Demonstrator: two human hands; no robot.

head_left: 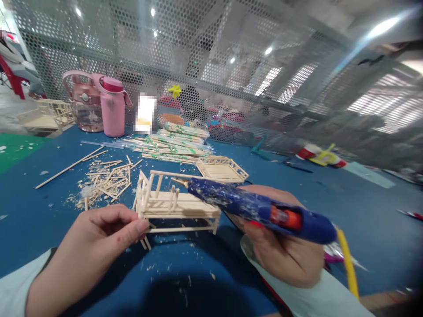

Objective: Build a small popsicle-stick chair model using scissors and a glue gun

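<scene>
My left hand point(99, 237) pinches the near left leg of a small stick-built model point(185, 204), a bench-like frame with a slatted top, rails and short posts. The model is tilted slightly over the blue table. My right hand point(280, 242) is wrapped round a blue pen-shaped hot glue gun point(231, 200) with a red-orange part in its side and dried glue on its body. Its metal tip points left, over the model's top near the back rail; whether it touches is unclear. A yellow cord point(346, 259) runs down from its back end.
Loose stick pieces point(110, 180) and crumbs lie at left on the blue table point(337, 202). Behind are bundled wrapped sticks point(178, 141), a railed stick tray point(223, 168), a pink bottle point(113, 108) and a clear jug point(87, 110). A perforated metal screen point(211, 57) borders the back.
</scene>
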